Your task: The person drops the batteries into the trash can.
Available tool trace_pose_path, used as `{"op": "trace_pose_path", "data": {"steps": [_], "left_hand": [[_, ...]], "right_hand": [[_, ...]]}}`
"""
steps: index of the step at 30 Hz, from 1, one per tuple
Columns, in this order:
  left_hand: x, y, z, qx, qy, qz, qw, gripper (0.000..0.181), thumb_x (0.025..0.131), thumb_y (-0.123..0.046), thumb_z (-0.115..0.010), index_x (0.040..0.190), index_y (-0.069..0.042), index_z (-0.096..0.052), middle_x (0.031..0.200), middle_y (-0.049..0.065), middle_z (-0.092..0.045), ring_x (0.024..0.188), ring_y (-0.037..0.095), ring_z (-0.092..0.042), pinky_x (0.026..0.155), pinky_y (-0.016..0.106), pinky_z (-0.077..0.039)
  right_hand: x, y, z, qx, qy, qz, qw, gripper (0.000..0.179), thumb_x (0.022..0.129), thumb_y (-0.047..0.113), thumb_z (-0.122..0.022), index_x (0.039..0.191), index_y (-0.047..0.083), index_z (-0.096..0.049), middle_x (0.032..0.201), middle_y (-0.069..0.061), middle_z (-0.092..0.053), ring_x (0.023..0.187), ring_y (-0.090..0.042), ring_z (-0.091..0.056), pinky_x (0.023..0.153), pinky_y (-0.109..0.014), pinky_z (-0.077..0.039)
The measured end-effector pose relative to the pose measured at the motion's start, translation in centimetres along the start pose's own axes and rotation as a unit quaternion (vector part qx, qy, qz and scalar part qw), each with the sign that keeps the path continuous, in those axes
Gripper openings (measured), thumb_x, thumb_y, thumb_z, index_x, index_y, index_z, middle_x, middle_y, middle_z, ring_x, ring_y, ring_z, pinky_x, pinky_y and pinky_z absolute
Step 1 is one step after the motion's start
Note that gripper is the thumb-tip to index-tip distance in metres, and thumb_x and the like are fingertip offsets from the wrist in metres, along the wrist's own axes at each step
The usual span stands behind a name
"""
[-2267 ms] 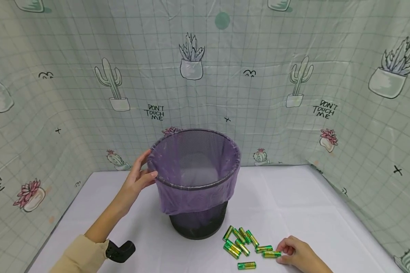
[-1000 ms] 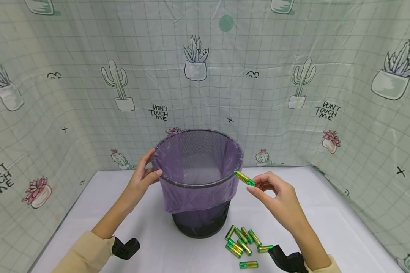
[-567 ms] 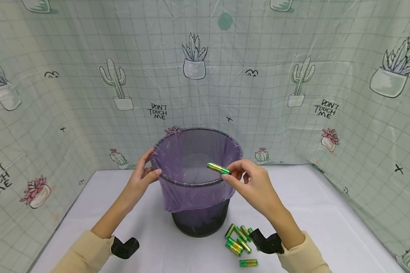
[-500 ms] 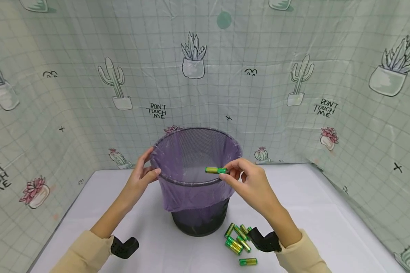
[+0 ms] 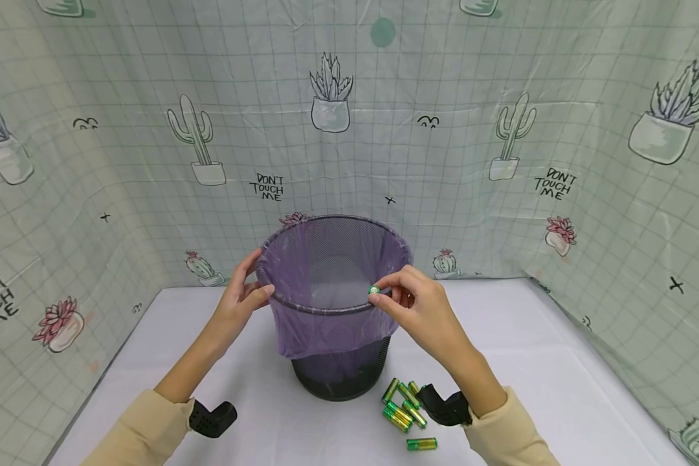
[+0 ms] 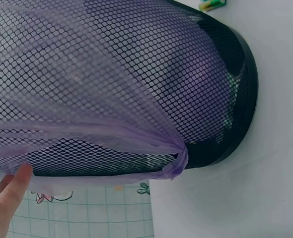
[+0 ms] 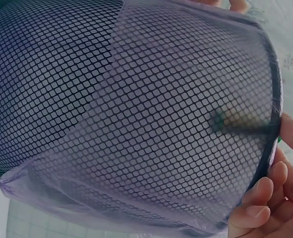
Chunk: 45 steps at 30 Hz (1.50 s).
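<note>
A black mesh wastebasket (image 5: 338, 378) with a purple bin liner (image 5: 326, 340) folded over its rim stands upright on the table. My left hand (image 5: 239, 304) holds its left side, thumb at the rim; fingertips (image 6: 22, 173) show against the liner in the left wrist view. At the front right of the rim, my right hand (image 5: 416, 304) pinches a green and gold battery (image 5: 374, 290) between thumb and forefinger, one end facing up. Through the mesh, the right wrist view shows the battery (image 7: 228, 121) blurred, inside the opening.
Several more batteries (image 5: 397, 417) lie in a loose cluster right of the wastebasket's base, partly hidden by the black wrist mount (image 5: 445, 406). A single battery (image 5: 422, 444) lies nearer the front. A cactus-print curtain (image 5: 349, 162) surrounds the white table (image 5: 489, 336).
My right hand picked a battery off the table, carried it up and left over the rim, and tipped it from lying sideways to end-on. The left hand stays on the wastebasket.
</note>
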State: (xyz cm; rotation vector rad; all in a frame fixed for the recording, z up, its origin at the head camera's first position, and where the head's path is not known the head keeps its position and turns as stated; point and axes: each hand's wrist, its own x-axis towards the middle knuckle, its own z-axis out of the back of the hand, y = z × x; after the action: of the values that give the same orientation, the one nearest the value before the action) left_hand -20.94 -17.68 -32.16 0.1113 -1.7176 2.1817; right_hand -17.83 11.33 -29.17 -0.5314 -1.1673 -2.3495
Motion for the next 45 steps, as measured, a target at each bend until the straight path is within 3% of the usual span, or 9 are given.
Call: {"op": "trace_pose_path", "data": {"steps": [21, 27, 29, 34, 37, 40, 45], "left_hand": [[-0.1, -0.1, 0.0, 0.0, -0.004, -0.001, 1.0, 0.067, 0.095, -0.014, -0.045, 0.15, -0.014, -0.008, 0.15, 0.017, -0.018, 0.124, 0.035, -0.041, 0.086, 0.011, -0.044], [-0.1, 0.0, 0.1, 0.002, -0.004, -0.002, 1.0, 0.066, 0.095, -0.014, -0.045, 0.15, -0.014, -0.008, 0.149, 0.016, -0.019, 0.116, 0.012, -0.049, 0.086, 0.012, -0.044], [-0.1, 0.0, 0.1, 0.003, -0.005, -0.001, 1.0, 0.066, 0.095, -0.014, -0.045, 0.15, -0.014, -0.008, 0.149, 0.016, -0.019, 0.113, 0.008, -0.049, 0.086, 0.012, -0.044], [-0.1, 0.0, 0.0, 0.004, -0.004, 0.0, 1.0, 0.066, 0.095, -0.014, -0.045, 0.15, -0.015, -0.008, 0.149, 0.015, -0.02, 0.117, 0.017, -0.047, 0.087, 0.012, -0.044], [-0.1, 0.0, 0.0, 0.003, -0.003, -0.004, 1.0, 0.066, 0.095, -0.014, -0.045, 0.15, -0.014, -0.008, 0.149, 0.016, -0.02, 0.114, 0.01, -0.049, 0.087, 0.012, -0.044], [-0.1, 0.0, 0.0, 0.002, -0.002, -0.006, 1.0, 0.066, 0.095, -0.013, -0.045, 0.15, -0.014, -0.008, 0.149, 0.016, -0.02, 0.11, 0.001, -0.05, 0.086, 0.012, -0.044], [-0.1, 0.0, 0.0, 0.002, -0.002, -0.007, 1.0, 0.066, 0.095, -0.013, -0.045, 0.15, -0.013, -0.008, 0.149, 0.017, -0.019, 0.108, -0.001, -0.051, 0.086, 0.011, -0.044]], "right_hand": [[-0.1, -0.1, -0.1, 0.01, 0.0, 0.0, 0.9999, 0.009, 0.081, 0.018, -0.071, 0.089, 0.014, -0.072, 0.072, 0.005, -0.046, 0.065, -0.01, -0.044, 0.055, -0.02, -0.038], [-0.3, -0.3, 0.1, 0.005, 0.002, 0.02, 0.9998, 0.008, 0.082, 0.017, -0.07, 0.09, 0.015, -0.07, 0.075, 0.007, -0.051, 0.068, -0.008, -0.046, 0.059, -0.02, -0.042], [-0.7, -0.5, 0.3, 0.012, 0.0, 0.033, 0.9994, 0.009, 0.083, 0.016, -0.069, 0.092, 0.015, -0.069, 0.079, 0.007, -0.055, 0.071, -0.007, -0.048, 0.06, -0.02, -0.043], [-2.0, -1.6, 0.7, 0.027, -0.021, 0.071, 0.9969, 0.015, 0.082, 0.009, -0.069, 0.097, 0.012, -0.067, 0.092, 0.004, -0.061, 0.079, -0.006, -0.051, 0.064, -0.02, -0.045], [-2.9, -2.4, 1.0, 0.025, -0.031, 0.077, 0.9962, 0.018, 0.081, 0.006, -0.069, 0.098, 0.011, -0.067, 0.095, 0.004, -0.061, 0.082, -0.005, -0.05, 0.065, -0.02, -0.046], [-4.0, -3.1, 1.3, 0.02, -0.031, 0.061, 0.9974, 0.02, 0.081, 0.006, -0.069, 0.1, 0.015, -0.067, 0.096, 0.007, -0.061, 0.084, -0.004, -0.05, 0.067, -0.021, -0.046], [-5.7, -4.6, 1.7, 0.01, -0.022, 0.029, 0.9993, 0.024, 0.082, 0.009, -0.069, 0.103, 0.02, -0.066, 0.099, 0.009, -0.061, 0.086, -0.003, -0.05, 0.069, -0.022, -0.047]]}}
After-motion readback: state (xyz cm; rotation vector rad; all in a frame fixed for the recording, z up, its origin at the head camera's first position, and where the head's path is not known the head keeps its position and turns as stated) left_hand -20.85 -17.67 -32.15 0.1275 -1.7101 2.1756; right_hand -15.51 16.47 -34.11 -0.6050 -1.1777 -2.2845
